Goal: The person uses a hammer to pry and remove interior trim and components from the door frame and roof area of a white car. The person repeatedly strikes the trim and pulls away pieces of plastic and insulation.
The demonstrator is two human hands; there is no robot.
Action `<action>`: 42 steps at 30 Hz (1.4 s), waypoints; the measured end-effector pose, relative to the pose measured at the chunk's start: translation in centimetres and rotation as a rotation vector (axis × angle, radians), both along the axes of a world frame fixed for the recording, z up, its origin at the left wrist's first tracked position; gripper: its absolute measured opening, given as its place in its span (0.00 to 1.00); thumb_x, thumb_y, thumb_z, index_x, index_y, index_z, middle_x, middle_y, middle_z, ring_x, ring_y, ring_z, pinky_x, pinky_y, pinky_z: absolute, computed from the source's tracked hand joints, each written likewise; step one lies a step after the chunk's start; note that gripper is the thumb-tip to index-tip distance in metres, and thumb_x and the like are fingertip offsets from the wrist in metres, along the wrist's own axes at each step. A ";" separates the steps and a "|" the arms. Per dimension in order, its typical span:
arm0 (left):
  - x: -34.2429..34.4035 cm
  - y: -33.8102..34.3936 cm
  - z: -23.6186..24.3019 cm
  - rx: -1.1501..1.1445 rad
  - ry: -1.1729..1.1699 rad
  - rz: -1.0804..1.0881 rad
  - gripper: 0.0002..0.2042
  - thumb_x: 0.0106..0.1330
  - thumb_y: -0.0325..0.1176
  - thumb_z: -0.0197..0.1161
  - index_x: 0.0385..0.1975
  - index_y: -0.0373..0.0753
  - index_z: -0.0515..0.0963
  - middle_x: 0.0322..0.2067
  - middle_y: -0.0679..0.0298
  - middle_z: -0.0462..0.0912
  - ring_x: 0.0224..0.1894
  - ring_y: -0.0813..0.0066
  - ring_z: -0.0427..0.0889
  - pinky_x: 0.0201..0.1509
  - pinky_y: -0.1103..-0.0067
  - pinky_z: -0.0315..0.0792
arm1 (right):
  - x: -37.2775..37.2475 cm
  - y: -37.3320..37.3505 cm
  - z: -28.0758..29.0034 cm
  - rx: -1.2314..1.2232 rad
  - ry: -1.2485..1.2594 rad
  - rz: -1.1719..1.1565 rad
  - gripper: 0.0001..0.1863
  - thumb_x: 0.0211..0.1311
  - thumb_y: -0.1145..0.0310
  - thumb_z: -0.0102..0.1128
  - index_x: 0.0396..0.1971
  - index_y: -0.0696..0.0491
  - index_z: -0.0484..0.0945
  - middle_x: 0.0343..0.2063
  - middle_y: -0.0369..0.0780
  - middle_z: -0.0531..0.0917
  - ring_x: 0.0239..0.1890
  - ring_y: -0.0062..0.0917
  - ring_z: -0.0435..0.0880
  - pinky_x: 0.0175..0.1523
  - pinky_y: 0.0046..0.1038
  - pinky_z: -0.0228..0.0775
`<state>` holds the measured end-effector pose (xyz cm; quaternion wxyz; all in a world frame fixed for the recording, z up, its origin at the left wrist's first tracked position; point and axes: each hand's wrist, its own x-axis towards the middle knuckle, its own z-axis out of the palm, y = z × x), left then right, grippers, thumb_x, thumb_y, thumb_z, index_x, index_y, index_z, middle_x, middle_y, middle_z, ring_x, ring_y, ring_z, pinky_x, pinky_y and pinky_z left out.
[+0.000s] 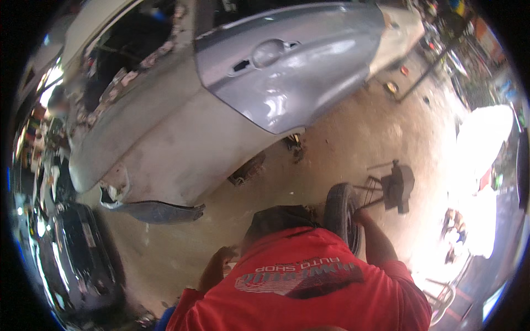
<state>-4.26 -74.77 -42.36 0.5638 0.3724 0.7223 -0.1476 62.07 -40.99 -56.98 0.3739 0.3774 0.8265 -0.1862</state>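
My right hand (361,215) is at the side of a black car tire (338,212) that stands upright just right of my body. Its fingers appear hooked onto the tire's edge, partly out of sight. My left hand (225,256) hangs by my left side, small and blurred, beside a small whitish patch I cannot make out. Whether its fingers are bent round anything cannot be seen. Ahead stands a car body with a grey primed rear panel (171,143) and a glossy grey-blue door (298,71).
Beyond the tire stands a dark machine on thin legs (398,186). A loose dark strip (160,212) hangs under the panel's lower left end. Black bumper-like part (85,259) lies at the left. A round yellowish object (391,87) sits on the concrete floor (353,138). Bright light floods the right.
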 end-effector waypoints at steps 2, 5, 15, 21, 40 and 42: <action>-1.7 0.1 -0.1 -0.025 -0.014 -0.098 0.22 0.75 0.37 0.67 0.68 0.56 0.82 0.30 0.57 0.87 0.24 0.69 0.82 0.30 0.66 0.78 | 2.9 -3.5 -1.6 -0.014 -0.008 -0.324 0.22 0.69 0.50 0.65 0.52 0.49 0.92 0.51 0.49 0.92 0.55 0.49 0.91 0.59 0.48 0.84; -3.4 1.1 0.5 -0.054 0.076 -0.018 0.22 0.75 0.36 0.67 0.68 0.55 0.83 0.30 0.59 0.87 0.25 0.71 0.81 0.30 0.66 0.77 | 4.0 -8.7 -2.2 -0.023 0.036 -0.627 0.21 0.67 0.51 0.67 0.48 0.51 0.93 0.48 0.49 0.93 0.51 0.48 0.93 0.56 0.48 0.85; -1.4 1.3 5.5 0.140 0.269 0.481 0.12 0.73 0.42 0.74 0.45 0.39 0.87 0.27 0.63 0.83 0.25 0.70 0.79 0.31 0.67 0.74 | -6.8 -16.5 4.2 -0.070 0.355 -0.526 0.20 0.72 0.54 0.61 0.44 0.54 0.92 0.46 0.51 0.93 0.56 0.47 0.91 0.59 0.49 0.83; 5.0 -10.7 4.9 0.177 0.142 0.131 0.25 0.75 0.40 0.67 0.71 0.46 0.79 0.57 0.51 0.89 0.51 0.61 0.90 0.53 0.65 0.84 | -3.1 -13.4 3.3 -0.007 0.198 -0.767 0.16 0.67 0.60 0.64 0.42 0.55 0.92 0.48 0.54 0.92 0.49 0.46 0.94 0.50 0.47 0.85; 8.5 -38.2 -15.0 0.255 -0.152 1.204 0.29 0.69 0.38 0.73 0.70 0.46 0.76 0.40 0.62 0.82 0.36 0.70 0.78 0.35 0.65 0.70 | -12.8 -7.1 15.7 0.192 -0.029 0.559 0.21 0.77 0.54 0.55 0.52 0.54 0.89 0.48 0.55 0.91 0.53 0.51 0.91 0.58 0.50 0.82; 6.4 -41.0 -14.1 -0.123 -0.182 1.017 0.36 0.64 0.34 0.77 0.75 0.49 0.74 0.51 0.55 0.87 0.47 0.64 0.84 0.49 0.61 0.80 | -24.5 -7.6 18.7 0.299 0.483 0.057 0.21 0.77 0.57 0.58 0.56 0.56 0.85 0.49 0.57 0.90 0.50 0.49 0.92 0.59 0.47 0.82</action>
